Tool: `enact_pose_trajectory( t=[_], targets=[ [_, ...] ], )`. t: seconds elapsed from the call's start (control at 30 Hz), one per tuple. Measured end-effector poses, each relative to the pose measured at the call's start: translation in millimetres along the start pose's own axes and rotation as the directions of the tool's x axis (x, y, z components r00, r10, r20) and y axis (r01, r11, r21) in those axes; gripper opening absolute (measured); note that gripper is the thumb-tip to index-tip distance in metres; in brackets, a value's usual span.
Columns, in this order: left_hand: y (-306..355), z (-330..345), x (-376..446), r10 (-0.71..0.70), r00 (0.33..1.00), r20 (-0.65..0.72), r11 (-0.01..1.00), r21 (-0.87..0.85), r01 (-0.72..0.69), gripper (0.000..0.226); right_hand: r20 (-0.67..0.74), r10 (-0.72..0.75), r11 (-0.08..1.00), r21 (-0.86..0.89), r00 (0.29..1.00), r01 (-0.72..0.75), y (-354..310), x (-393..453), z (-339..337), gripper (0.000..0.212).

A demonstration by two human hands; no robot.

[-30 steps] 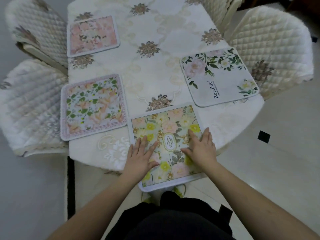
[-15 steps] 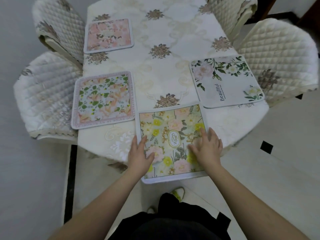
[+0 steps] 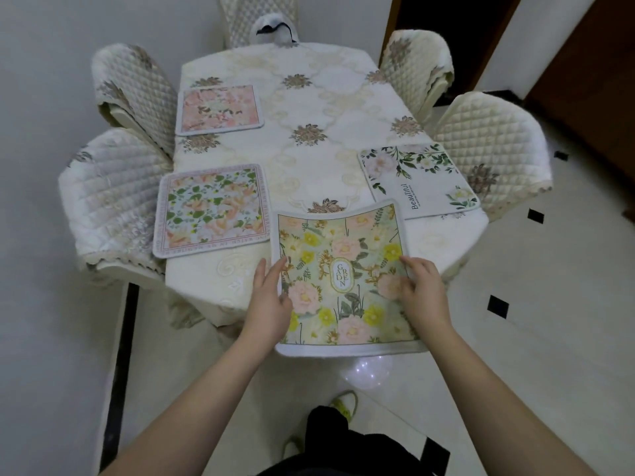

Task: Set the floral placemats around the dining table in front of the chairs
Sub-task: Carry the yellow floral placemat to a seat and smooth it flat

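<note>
A yellow-and-pink floral placemat point(image 3: 340, 280) marked "Garden" is at the near end of the dining table point(image 3: 309, 101). It bows upward, and its near half hangs past the table's edge. My left hand point(image 3: 268, 300) pinches its left edge, thumb on top. My right hand point(image 3: 424, 293) grips its right edge with curled fingers. Three other mats lie flat: a pink one point(image 3: 220, 109) far left, a green-and-orange one point(image 3: 211, 209) near left, and a white "Beautiful" one point(image 3: 417, 182) on the right.
Quilted cream chairs ring the table: two on the left point(image 3: 137, 94) point(image 3: 110, 201), two on the right point(image 3: 415, 70) point(image 3: 491, 142) and one at the far end point(image 3: 257, 18). Pale tiled floor point(image 3: 515, 304) lies to the right, and a dark doorway stands behind.
Both hands left the top of the yellow mat and took its side edges. The mat came toward me and lifted off the cloth. The view has drawn back from the table.
</note>
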State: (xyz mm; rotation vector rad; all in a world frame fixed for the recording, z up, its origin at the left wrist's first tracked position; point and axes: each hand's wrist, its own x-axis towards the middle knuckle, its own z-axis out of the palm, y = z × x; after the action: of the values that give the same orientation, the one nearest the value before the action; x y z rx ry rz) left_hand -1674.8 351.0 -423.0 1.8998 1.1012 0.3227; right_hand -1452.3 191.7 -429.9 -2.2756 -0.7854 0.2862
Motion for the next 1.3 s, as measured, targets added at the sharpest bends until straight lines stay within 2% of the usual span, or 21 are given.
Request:
enact_pose_trajectory(
  t=[0.1, 0.37, 0.47, 0.6, 0.7, 0.83, 0.93, 1.13, 1.3],
  targets=[
    [2, -15, -16, 0.026, 1.0, -0.002, 1.0, -0.005, -0.026, 0.061, -0.042, -0.002, 1.0, 0.027, 0.999, 0.004, -9, -27, -19, 0.04],
    [18, -21, -45, 0.107, 0.992, 0.066, 0.994, -0.043, -0.104, 0.055, -0.049, 0.106, 0.961, 0.262, 0.993, -0.09, 5, -93, -66, 0.041],
    [30, -17, -56, 0.112, 0.987, 0.116, 0.988, -0.119, -0.098, 0.049, -0.07, 0.156, 0.923, 0.365, 0.985, -0.12, 22, -111, -83, 0.04],
    [56, 4, -70, 0.12, 0.983, 0.14, 0.975, -0.203, -0.09, 0.035, -0.12, 0.197, 0.91, 0.392, 0.973, -0.136, 48, -134, -111, 0.042],
    [86, 32, -85, 0.184, 0.969, 0.164, 0.974, -0.167, -0.156, 0.038, -0.153, 0.242, 0.884, 0.442, 0.958, -0.153, 77, -153, -140, 0.045],
    [129, 86, -114, 0.227, 0.922, 0.315, 0.964, -0.206, -0.167, 0.043, -0.186, 0.332, 0.862, 0.459, 0.925, -0.217, 132, -190, -195, 0.047],
    [160, 136, -138, 0.293, 0.869, 0.398, 0.955, -0.169, -0.245, 0.046, -0.205, 0.397, 0.851, 0.447, 0.895, -0.275, 177, -224, -242, 0.047],
    [213, 220, -179, 0.348, 0.812, 0.469, 0.938, -0.164, -0.307, 0.052, -0.246, 0.49, 0.815, 0.469, 0.836, -0.339, 236, -269, -316, 0.052],
    [240, 256, -188, 0.369, 0.788, 0.494, 0.929, -0.169, -0.329, 0.055, -0.279, 0.497, 0.814, 0.477, 0.822, -0.331, 260, -282, -351, 0.054]
  ],
)
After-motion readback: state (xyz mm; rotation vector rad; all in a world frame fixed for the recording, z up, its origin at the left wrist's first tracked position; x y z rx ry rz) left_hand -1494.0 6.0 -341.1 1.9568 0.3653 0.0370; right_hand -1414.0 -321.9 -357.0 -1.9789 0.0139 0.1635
